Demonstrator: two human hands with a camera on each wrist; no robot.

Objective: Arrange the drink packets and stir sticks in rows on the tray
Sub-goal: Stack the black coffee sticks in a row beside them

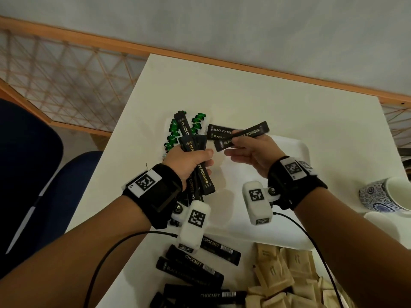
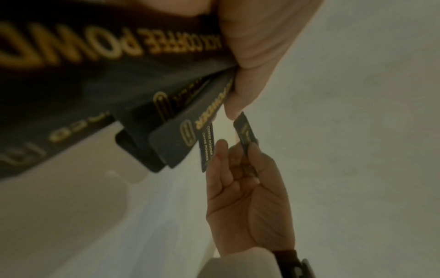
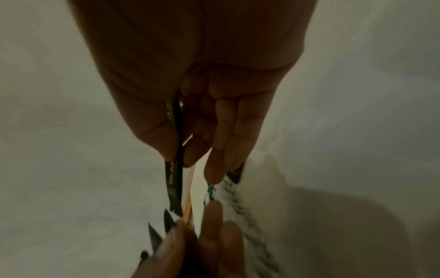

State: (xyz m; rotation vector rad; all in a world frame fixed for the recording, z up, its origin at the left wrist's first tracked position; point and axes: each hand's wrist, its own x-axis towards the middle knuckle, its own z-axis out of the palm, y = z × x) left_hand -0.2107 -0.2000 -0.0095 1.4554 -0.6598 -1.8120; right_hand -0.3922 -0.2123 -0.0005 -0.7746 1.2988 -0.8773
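Gripping a bundle of black packets (image 1: pixel 201 174) in the left hand (image 1: pixel 189 161), fingers curled round it, mid-frame; pinching one packet (image 1: pixel 244 135) in the right hand (image 1: pixel 251 150). Already lying on the white tray (image 1: pixel 298 152): two packets (image 1: pixel 219 131). Remaining: loose packets (image 1: pixel 195 263) lower centre. Reading "BLACK COFFEE POWDER", "CHOCMET".
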